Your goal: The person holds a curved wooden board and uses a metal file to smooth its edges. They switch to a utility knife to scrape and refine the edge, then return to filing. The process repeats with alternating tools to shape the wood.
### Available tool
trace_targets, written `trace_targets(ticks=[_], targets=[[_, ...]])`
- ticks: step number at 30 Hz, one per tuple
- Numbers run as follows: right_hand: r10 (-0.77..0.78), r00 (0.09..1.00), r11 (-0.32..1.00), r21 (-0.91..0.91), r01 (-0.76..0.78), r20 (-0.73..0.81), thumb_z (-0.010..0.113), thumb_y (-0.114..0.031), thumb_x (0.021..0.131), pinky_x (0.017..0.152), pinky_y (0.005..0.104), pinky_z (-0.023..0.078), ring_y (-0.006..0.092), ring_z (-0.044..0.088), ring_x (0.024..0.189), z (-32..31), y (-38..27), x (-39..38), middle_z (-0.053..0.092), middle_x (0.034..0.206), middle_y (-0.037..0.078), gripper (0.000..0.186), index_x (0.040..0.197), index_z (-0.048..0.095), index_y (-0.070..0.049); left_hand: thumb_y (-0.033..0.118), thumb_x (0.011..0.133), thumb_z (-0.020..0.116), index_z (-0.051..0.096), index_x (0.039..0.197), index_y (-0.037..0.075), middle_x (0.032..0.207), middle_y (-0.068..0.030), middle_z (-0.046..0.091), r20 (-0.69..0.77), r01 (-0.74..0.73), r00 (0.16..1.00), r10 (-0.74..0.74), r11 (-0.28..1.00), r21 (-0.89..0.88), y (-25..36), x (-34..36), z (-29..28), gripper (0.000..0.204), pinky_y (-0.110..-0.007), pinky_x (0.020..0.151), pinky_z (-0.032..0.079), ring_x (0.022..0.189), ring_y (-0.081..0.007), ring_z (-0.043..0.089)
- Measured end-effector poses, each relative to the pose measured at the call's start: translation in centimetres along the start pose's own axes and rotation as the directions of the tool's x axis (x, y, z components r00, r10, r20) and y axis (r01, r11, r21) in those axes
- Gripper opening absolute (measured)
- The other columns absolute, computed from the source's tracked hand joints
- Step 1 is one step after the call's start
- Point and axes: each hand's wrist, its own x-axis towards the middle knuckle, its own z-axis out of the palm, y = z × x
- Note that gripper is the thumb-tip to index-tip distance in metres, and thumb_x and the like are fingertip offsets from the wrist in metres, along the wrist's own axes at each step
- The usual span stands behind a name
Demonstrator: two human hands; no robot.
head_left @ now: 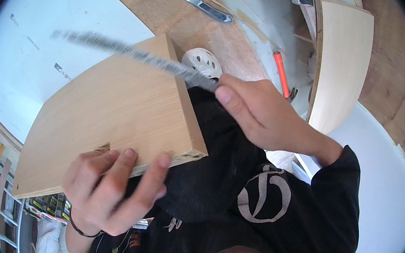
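Observation:
A long, narrow grey file (142,54), smeared by motion, is in my right hand (261,112). The fingers are closed round its near end and the blade slants up to the left over a pale wooden panel (110,107). That panel lies tilted across my lap, with its rough ply edge toward me. My left hand (107,187) grips the near edge, fingertips on the top face beside a small dark notch (103,148). The file appears above the panel; whether they touch I cannot tell.
A cutter knife (206,7) lies on the wooden floor beyond the panel. A hammer with an orange handle (282,75) is to the right, beside another pale wooden board (342,60). A white sheet (67,32) spreads at the far left, and a ladder (11,221) stands lower left.

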Motion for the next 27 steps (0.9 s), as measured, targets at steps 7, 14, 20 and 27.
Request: trace_targets(ticks=[7, 14, 20, 27], targets=[[0.158, 0.987, 0.947, 0.278, -0.161, 0.032, 0.036, -0.034, 0.108, 0.057, 0.0415, 0.040, 0.0347, 0.056, 0.057, 1.5, 2.5, 0.0, 0.053, 0.061, 0.017, 0.034, 0.103, 0.049, -0.003, 0.033, 0.085, 0.071, 0.071, 0.114, 0.005, 0.068, -0.0034, 0.050, 0.488, 0.427, 0.851, -0.192, 0.794, -0.432, -2.0, 4.2, -1.6, 0.041, -0.033, 0.059, 0.039, 0.063, -0.0179, 0.050], [0.199, 0.980, 0.922, 0.337, -0.191, 0.013, 0.040, -0.029, 0.106, 0.058, 0.0413, 0.039, 0.0333, 0.056, 0.060, 1.8, 3.9, -0.5, 0.053, 0.064, 0.015, 0.027, 0.109, 0.050, -0.004, 0.020, 0.071, 0.083, 0.077, 0.102, 0.009, 0.085, -0.0030, 0.067, 0.428, 0.398, 0.889, -0.162, 0.735, -0.549, -1.9, 4.7, -0.8, 0.034, -0.030, 0.062, 0.044, 0.078, -0.0161, 0.060], [-0.054, 0.993, 0.992, 0.116, 0.042, 0.101, 0.046, -0.021, 0.102, 0.062, 0.0397, 0.044, 0.0310, 0.060, 0.066, -1.3, 1.4, -0.9, 0.057, 0.072, 0.014, 0.021, 0.112, 0.054, -0.005, 0.010, 0.066, 0.082, 0.076, 0.093, 0.007, 0.088, -0.0020, 0.070, 0.054, 0.209, 0.978, -0.202, 0.928, -0.309, 1.2, 2.8, 0.0, 0.027, -0.024, 0.059, 0.047, 0.072, -0.0154, 0.059], [-0.095, 0.979, 0.993, -0.052, 0.106, 0.179, 0.052, -0.020, 0.098, 0.057, 0.0377, 0.046, 0.0336, 0.060, 0.062, -2.7, -0.3, -1.5, 0.058, 0.072, 0.012, 0.019, 0.106, 0.060, -0.004, 0.016, 0.081, 0.074, 0.078, 0.107, 0.030, 0.101, 0.0002, 0.056, -0.042, 0.195, 0.981, -0.191, 0.970, 0.141, 4.6, 0.5, 1.3, 0.030, -0.030, 0.072, 0.051, 0.094, -0.0162, 0.050]])
